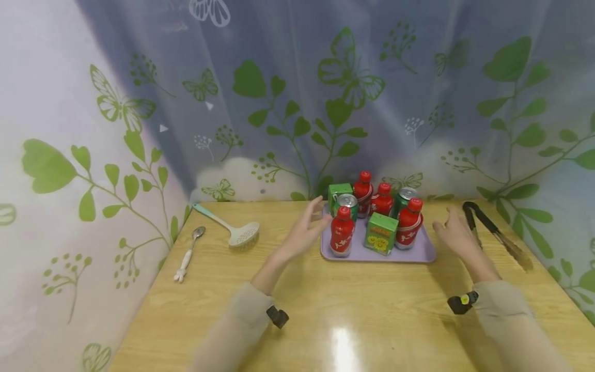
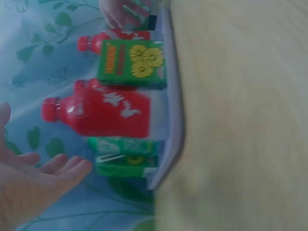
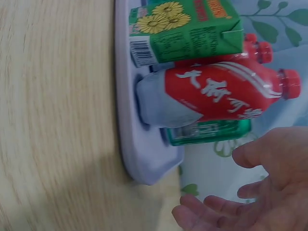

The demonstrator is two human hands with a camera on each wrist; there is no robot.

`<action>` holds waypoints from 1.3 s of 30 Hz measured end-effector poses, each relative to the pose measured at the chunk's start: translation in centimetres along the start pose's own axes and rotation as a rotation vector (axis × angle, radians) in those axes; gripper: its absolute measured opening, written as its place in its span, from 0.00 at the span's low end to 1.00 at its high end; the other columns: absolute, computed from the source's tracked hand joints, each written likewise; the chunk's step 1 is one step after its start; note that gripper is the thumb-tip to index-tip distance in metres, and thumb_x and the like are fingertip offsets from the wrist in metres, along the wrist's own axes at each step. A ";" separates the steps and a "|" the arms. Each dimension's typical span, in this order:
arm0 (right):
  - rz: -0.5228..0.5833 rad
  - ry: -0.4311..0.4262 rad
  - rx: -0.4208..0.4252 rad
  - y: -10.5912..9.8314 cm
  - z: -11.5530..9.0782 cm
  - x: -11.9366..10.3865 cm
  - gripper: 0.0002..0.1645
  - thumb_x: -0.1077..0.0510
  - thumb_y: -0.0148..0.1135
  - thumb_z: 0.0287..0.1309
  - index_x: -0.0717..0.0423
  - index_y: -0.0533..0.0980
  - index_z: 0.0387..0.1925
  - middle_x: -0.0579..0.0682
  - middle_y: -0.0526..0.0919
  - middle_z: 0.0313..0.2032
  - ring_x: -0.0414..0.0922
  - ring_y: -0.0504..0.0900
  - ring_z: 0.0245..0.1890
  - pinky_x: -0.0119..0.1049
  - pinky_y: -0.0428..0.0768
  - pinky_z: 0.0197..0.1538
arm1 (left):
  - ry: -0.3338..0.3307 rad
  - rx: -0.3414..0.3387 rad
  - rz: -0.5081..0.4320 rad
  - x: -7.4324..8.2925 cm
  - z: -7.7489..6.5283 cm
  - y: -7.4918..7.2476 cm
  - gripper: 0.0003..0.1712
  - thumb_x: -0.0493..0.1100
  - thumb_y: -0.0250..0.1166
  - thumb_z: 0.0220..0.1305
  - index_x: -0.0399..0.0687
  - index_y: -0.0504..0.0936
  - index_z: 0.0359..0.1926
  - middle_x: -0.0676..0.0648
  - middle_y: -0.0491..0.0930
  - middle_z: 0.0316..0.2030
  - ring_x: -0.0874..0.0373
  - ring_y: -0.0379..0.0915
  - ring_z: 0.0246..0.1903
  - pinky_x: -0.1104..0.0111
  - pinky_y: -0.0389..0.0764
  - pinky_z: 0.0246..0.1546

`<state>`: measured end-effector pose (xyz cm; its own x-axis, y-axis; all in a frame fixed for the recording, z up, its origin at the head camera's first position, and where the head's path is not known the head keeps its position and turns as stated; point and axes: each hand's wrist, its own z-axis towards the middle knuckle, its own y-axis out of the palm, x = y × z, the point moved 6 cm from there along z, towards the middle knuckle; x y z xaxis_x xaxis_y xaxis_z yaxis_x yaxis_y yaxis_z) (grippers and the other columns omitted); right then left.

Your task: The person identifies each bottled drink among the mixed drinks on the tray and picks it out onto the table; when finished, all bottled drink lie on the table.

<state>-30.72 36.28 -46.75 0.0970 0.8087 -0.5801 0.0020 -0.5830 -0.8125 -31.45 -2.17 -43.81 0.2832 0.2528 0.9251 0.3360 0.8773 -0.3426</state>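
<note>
A lavender tray (image 1: 424, 247) lies flat, bearing upright drinks. Four capped, red-labelled bottles stand on it: a left bottle (image 1: 342, 237) near the edge, a right bottle (image 1: 409, 227), and two farther back, the far bottle (image 1: 363, 194) and the middle bottle (image 1: 382, 201). A green carton (image 1: 381, 236) with yellow flowers stands between the near two; another carton (image 1: 340, 189) is far left. Green cans stand left (image 1: 347, 202) and right (image 1: 406, 195). The left hand (image 1: 303, 231) is near the tray's left end, the right hand (image 1: 456, 232) near its right.
</note>
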 end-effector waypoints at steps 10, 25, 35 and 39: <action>0.035 0.105 -0.170 2.5 0.6 1.1 0.45 0.49 0.36 0.81 0.85 0.39 0.76 0.89 0.47 0.72 0.84 0.50 0.73 0.74 0.56 0.76 | -0.046 -0.006 -0.072 -1.9 1.1 3.0 0.43 0.48 0.66 0.75 0.51 0.56 0.83 0.35 0.68 0.74 0.36 0.69 0.72 0.45 0.75 0.71; 0.129 0.167 -0.216 4.1 1.0 2.1 0.40 0.53 0.37 0.80 0.81 0.45 0.76 0.86 0.53 0.72 0.78 0.64 0.70 0.50 0.90 0.48 | -0.057 0.008 -0.048 -3.5 1.5 4.4 0.42 0.38 0.74 0.66 0.48 0.65 0.77 0.39 0.73 0.71 0.40 0.74 0.68 0.50 0.82 0.65; 0.052 0.112 -0.189 4.4 1.5 2.1 0.31 0.64 0.43 0.73 0.72 0.58 0.73 0.78 0.69 0.60 0.61 0.78 0.48 0.38 0.85 0.32 | 0.029 0.043 0.041 -4.4 1.9 4.8 0.42 0.36 0.73 0.67 0.50 0.66 0.77 0.38 0.77 0.67 0.41 0.78 0.63 0.50 0.83 0.63; 0.043 0.097 -0.186 4.3 1.8 2.3 0.34 0.69 0.44 0.65 0.72 0.58 0.73 0.77 0.71 0.56 0.59 0.79 0.45 0.37 0.84 0.31 | 0.047 0.058 0.037 -4.0 1.8 4.6 0.42 0.36 0.73 0.66 0.49 0.67 0.77 0.38 0.78 0.67 0.42 0.78 0.64 0.51 0.81 0.65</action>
<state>-32.23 35.79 -51.72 0.1965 0.7766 -0.5986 0.1789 -0.6286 -0.7568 -32.66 1.57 -48.77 0.3365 0.2673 0.9030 0.2724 0.8903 -0.3650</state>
